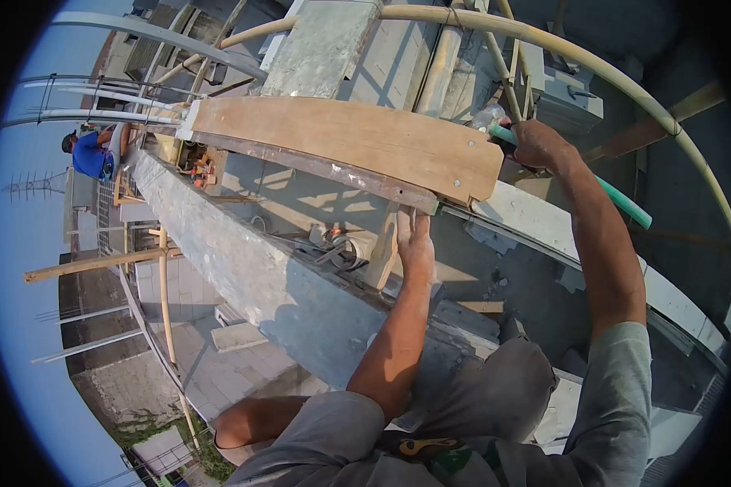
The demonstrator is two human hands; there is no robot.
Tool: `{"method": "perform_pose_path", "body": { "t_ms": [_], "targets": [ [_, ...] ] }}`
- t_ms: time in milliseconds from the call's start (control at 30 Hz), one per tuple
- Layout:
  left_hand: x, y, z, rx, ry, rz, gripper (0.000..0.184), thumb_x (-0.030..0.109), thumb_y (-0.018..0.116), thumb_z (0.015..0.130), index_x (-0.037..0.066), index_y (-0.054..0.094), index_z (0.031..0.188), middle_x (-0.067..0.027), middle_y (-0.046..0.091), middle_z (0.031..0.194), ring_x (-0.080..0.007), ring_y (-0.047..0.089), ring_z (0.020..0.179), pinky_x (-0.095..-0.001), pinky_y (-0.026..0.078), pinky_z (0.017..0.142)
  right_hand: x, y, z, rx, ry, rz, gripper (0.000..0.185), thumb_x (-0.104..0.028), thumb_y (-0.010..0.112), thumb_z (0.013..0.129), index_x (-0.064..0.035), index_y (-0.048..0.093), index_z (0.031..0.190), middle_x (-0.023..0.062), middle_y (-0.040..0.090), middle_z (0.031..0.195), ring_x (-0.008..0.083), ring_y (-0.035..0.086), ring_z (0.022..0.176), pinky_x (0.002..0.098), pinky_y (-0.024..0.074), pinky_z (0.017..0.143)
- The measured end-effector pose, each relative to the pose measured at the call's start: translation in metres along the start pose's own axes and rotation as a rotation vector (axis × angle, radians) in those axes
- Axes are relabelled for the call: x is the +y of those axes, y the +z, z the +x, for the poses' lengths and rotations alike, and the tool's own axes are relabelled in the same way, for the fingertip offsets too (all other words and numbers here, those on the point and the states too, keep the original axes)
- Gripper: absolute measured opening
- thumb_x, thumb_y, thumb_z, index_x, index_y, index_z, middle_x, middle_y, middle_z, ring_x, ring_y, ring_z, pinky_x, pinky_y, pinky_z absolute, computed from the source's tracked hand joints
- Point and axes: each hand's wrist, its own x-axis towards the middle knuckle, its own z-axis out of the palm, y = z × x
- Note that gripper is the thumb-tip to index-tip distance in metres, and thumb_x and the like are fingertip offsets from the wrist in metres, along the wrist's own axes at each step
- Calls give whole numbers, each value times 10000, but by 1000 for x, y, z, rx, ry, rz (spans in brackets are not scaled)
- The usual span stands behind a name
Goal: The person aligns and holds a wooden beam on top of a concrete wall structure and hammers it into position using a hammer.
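A long plywood board point(341, 134) with screw heads at its near end lies across the middle of the view. Along its lower edge runs a brown wooden batten point(333, 169). My left hand point(415, 239) is at the near end of the batten, fingers against it and closed at its edge; the thumb is hidden. To the right of the board, my right hand point(540, 146) is raised in a fist around a green rod-shaped handle point(623, 203). Whatever sits at the handle's other end cannot be made out.
A broad grey concrete beam point(244, 268) runs diagonally on the left. A curved bamboo pole point(577, 53) arches over the right. A person in a blue shirt point(92, 157) sits at the far left. Cables and tools point(337, 247) lie below the board. Light blocks point(666, 300) line the right.
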Motion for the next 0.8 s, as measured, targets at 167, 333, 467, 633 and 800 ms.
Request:
{"method": "perform_pose_path", "body": {
  "t_ms": [167,333,467,633,800],
  "targets": [
    [-23,3,31,120,-10,-46,585,253,671,928,34,416,1406,-56,512,1374,-176,453,1263,-336,317,1080,29,28,31,79,-65,-110,350,-73,655,678,-86,720,1022,166,726,903,328,713,862,434,561,796],
    [-32,-5,28,219,-128,92,513,242,635,933,129,445,1396,-13,480,1410,-144,430,1298,-401,305,1112,-2,9,8,41,62,-205,203,-12,648,710,-28,740,890,202,715,913,333,712,859,407,572,755],
    [-57,-24,43,-14,-302,-277,517,335,581,949,138,433,1404,-39,451,1449,-199,390,1363,-476,236,1156,-9,-3,-4,72,-6,-138,195,-13,634,714,-10,730,884,221,711,922,348,713,863,416,574,769],
    [-41,-11,45,-109,-316,-370,556,383,565,948,142,404,1422,-45,435,1463,-228,364,1388,-499,206,1170,-16,-10,-13,40,3,-136,226,-33,634,736,4,717,943,217,713,935,347,715,862,419,581,755],
    [-35,-6,43,-72,-325,-293,540,387,552,962,161,395,1427,-38,431,1467,-233,371,1381,-504,223,1158,-19,-10,-14,23,46,-122,234,-42,643,752,8,714,970,213,714,936,350,714,860,418,585,747]
  ]
}}
